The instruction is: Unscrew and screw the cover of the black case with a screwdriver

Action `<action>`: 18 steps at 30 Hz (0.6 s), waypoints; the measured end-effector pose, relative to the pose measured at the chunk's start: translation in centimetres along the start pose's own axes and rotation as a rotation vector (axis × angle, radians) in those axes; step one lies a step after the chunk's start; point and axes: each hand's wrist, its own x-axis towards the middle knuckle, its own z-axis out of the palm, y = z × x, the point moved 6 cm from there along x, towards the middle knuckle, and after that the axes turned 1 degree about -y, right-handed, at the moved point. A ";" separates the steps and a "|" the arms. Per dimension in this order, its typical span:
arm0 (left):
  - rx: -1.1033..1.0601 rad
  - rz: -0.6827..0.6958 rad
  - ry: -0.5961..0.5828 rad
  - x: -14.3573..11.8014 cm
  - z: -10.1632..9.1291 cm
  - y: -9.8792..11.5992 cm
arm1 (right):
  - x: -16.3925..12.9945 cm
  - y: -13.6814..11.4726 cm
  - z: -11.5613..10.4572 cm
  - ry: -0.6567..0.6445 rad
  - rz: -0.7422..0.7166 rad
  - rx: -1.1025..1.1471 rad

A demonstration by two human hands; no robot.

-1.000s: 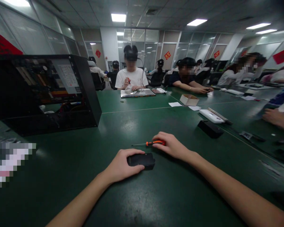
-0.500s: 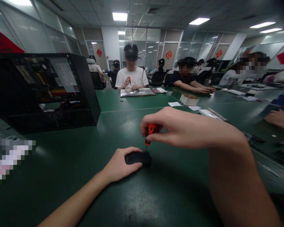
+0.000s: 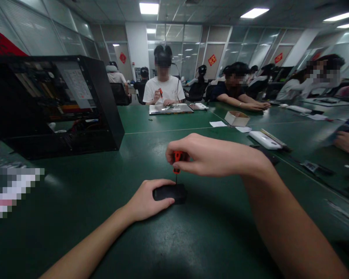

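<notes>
The left hand (image 3: 147, 201) lies on the green desk (image 3: 192, 240), its fingers closed around the near end of a small black box (image 3: 170, 192), pinning it flat. Just above, the right hand (image 3: 215, 157) pinches the orange handle of a screwdriver (image 3: 177, 161), held upright with the thin tip touching the box's top. The box looks light, rigid and smooth, likely to slide unless gripped by its sides. The right fingers hide most of the handle; any screw is too small to make out.

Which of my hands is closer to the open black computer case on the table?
Left. The left hand rests on the small black device, on the side toward the computer case. The right hand holds the orange screwdriver upright above the device, farther right.
</notes>
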 end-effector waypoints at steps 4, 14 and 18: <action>0.007 0.007 -0.004 0.0 0.0 0.0 | 0.4 -0.2 0.2 0.009 0.030 -0.039; 0.035 0.070 -0.042 0.1 -0.2 -0.5 | 0.0 0.0 0.2 0.021 0.042 -0.125; 0.023 0.045 -0.051 0.2 -0.1 -0.6 | -0.1 -1.2 -0.1 0.030 -0.091 -0.056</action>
